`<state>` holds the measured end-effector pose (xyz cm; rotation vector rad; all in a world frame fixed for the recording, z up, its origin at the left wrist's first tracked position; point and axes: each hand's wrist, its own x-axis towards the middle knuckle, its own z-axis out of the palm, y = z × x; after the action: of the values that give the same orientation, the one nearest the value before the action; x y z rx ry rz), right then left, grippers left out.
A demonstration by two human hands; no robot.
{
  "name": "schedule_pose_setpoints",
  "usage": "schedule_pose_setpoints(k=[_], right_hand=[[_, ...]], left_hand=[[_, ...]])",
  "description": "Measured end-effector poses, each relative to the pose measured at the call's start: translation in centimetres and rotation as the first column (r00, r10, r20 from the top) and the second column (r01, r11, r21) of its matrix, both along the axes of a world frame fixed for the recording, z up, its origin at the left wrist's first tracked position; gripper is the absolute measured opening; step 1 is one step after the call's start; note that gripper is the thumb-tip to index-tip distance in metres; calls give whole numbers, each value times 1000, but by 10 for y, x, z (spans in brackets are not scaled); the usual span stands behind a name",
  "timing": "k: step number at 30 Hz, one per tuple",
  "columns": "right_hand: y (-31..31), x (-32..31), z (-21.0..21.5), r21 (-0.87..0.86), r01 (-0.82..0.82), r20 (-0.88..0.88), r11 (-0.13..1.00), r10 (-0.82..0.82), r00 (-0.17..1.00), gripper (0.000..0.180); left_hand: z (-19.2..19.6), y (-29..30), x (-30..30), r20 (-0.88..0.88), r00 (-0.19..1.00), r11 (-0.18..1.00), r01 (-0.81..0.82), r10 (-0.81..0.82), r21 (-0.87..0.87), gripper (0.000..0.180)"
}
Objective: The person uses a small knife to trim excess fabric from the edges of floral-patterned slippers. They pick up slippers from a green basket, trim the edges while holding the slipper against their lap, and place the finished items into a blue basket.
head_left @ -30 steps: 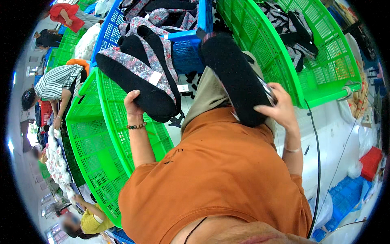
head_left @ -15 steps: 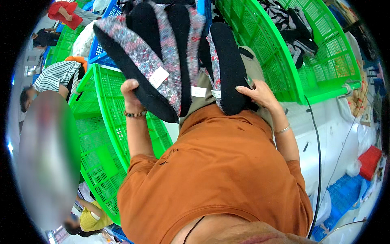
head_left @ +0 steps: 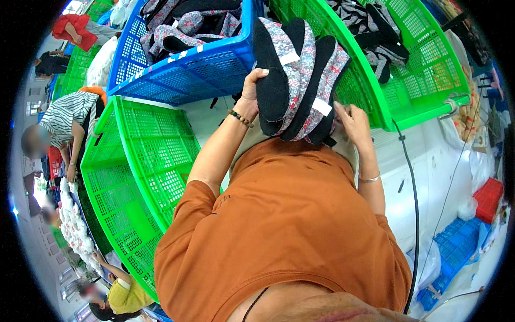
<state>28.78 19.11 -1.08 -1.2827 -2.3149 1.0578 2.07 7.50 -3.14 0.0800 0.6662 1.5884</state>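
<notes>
A stack of patterned slippers (head_left: 298, 80) with black soles and white tags stands upright in front of my chest. My left hand (head_left: 250, 94) grips the stack's left side, a bead bracelet on that wrist. On the stack's right side my right hand (head_left: 351, 122) presses against the slippers from below, a thin bangle on its wrist. The stack sits between a blue crate (head_left: 188, 72) and a green crate (head_left: 413, 102), both holding more slippers of the same kind.
An empty green crate (head_left: 145, 177) tilts at my left. A black cable (head_left: 414, 214) runs down the white table at right. Other people work at far left beside a pile of white items (head_left: 72, 231). A red bin (head_left: 487, 197) and a blue crate (head_left: 453, 255) lie low right.
The slippers, spread apart in both hands a second ago, have been brought together into one upright stack and shifted right, toward the green crate.
</notes>
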Motion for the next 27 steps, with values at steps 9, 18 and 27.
schedule_pose_setpoints(k=[9,18,27], right_hand=[[-37,-27,67,537,54,-331,842,151,932,37],[-67,-17,89,420,-274,-137,865,359,923,42],[-64,-39,64,386,-440,-131,811,520,844,34]], left_hand=[[32,34,36,-113,991,997,-71,67,-29,44],[35,3,8,-175,939,951,271,-296,-150,35],[72,0,-35,-789,578,976,178,-209,-128,93]])
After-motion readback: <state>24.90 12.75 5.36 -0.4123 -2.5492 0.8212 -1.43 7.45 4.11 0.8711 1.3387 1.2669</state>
